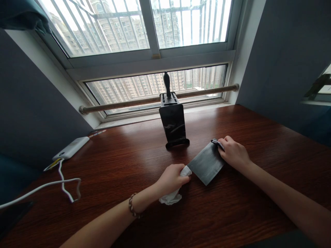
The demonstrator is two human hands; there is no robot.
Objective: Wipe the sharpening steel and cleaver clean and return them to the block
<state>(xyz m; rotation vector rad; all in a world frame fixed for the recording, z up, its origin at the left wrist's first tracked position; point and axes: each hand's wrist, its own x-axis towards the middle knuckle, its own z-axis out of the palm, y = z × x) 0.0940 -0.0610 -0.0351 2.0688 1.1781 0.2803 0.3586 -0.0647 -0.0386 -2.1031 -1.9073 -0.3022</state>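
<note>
A broad cleaver [207, 162] lies flat on the dark wooden table [124, 162], its blade pointing toward me. My right hand [234, 152] is closed round the cleaver's handle at the blade's far right corner. My left hand [172, 179] is closed on a crumpled white cloth [172, 195] and presses it against the blade's left edge. A beaded bracelet [132, 206] circles my left wrist.
A black knife block [173, 122] stands behind the cleaver with one dark handle [167, 83] sticking up. At the left lie a white power bank [71, 148] and its looping white cable [64, 184]. A wooden rod [144, 100] runs along the window sill.
</note>
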